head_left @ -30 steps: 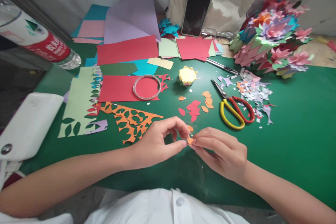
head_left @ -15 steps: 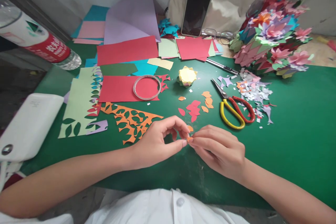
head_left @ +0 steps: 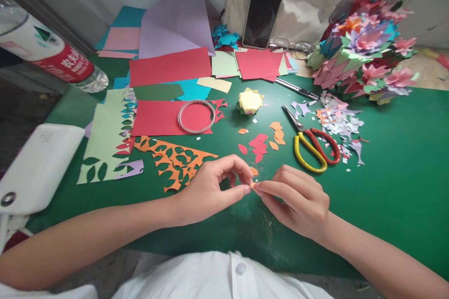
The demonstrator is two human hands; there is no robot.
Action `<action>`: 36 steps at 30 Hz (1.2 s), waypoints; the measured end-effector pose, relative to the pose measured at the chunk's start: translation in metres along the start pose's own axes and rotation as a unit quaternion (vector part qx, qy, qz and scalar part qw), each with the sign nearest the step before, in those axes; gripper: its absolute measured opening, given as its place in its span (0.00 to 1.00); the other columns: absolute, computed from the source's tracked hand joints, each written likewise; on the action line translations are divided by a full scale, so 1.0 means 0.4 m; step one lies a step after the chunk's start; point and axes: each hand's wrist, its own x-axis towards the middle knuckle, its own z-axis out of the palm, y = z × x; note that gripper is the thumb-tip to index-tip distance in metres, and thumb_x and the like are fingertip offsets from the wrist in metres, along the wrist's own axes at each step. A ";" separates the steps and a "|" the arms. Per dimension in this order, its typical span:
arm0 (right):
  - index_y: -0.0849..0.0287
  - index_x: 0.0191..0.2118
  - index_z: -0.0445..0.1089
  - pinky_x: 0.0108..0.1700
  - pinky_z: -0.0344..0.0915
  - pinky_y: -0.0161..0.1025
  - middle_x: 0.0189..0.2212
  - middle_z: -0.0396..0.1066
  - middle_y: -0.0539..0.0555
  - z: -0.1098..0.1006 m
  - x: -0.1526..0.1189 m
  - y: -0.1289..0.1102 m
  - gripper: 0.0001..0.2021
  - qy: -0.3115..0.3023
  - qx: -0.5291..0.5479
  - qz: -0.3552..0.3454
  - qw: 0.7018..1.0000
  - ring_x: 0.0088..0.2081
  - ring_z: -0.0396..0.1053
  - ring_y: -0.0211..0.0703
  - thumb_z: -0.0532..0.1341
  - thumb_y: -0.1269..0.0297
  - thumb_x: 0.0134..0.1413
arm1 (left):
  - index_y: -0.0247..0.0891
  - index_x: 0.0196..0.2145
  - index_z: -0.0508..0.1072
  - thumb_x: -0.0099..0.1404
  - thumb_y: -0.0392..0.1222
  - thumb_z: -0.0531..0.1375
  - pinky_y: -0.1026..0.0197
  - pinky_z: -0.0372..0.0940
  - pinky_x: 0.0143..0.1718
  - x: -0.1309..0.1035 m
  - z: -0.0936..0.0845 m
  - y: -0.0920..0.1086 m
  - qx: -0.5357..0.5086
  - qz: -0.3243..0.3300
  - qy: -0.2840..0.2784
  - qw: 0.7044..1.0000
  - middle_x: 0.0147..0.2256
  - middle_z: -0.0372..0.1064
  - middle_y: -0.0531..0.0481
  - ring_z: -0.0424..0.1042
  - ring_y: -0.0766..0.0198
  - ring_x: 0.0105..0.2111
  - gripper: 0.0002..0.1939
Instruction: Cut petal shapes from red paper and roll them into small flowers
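Both hands meet over the front of the green table, with a small orange paper piece [head_left: 254, 186] between their fingertips. My left hand [head_left: 213, 189] pinches it between thumb and fingers from the left. My right hand [head_left: 298, 198] grips its right side, finger and thumb together; the fingers cover most of it. Just behind lies an orange petal [head_left: 254, 171]. Farther back are red petals [head_left: 258, 145] and orange petals [head_left: 277, 133]. A yellow paper flower [head_left: 250, 102] stands beyond them.
Scissors [head_left: 308, 142] lie right of the petals, near paper scraps [head_left: 340, 117] and a cutter [head_left: 296, 88]. Tape [head_left: 196, 117] rests on red paper [head_left: 157, 118]. Paper flowers [head_left: 372, 46] stand back right; a bottle [head_left: 52, 49] and white power bank [head_left: 42, 168] are left.
My right hand's fingers have shifted slightly, its rear fingers lifting a little. The orange piece has turned and shows less between the fingertips. My left hand has hardly moved.
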 end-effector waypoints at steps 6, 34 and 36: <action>0.62 0.40 0.72 0.23 0.58 0.36 0.20 0.66 0.50 -0.007 0.004 0.005 0.10 0.007 -0.031 -0.054 0.998 0.22 0.58 0.38 0.65 0.77 0.51 | 0.40 0.37 0.67 0.64 0.37 0.60 0.63 0.64 0.36 -0.001 0.001 -0.004 -0.022 -0.003 0.000 1.000 0.34 0.69 0.54 0.67 0.68 0.33 0.04; 0.68 0.36 0.74 0.23 0.57 0.39 0.18 0.69 0.51 -0.038 0.017 0.001 0.04 -0.009 -0.101 -0.153 0.983 0.22 0.60 0.38 0.63 0.78 0.54 | 0.40 0.37 0.68 0.63 0.43 0.64 0.64 0.65 0.38 0.003 0.000 -0.001 -0.063 -0.050 0.004 0.997 0.36 0.71 0.55 0.68 0.70 0.34 0.09; 0.69 0.36 0.74 0.23 0.56 0.39 0.17 0.68 0.51 -0.034 0.016 0.004 0.04 -0.001 -0.093 -0.154 0.984 0.22 0.59 0.38 0.64 0.78 0.52 | 0.41 0.36 0.68 0.63 0.42 0.63 0.65 0.65 0.37 0.003 0.000 0.000 -0.064 -0.048 0.002 0.997 0.34 0.70 0.56 0.68 0.70 0.34 0.07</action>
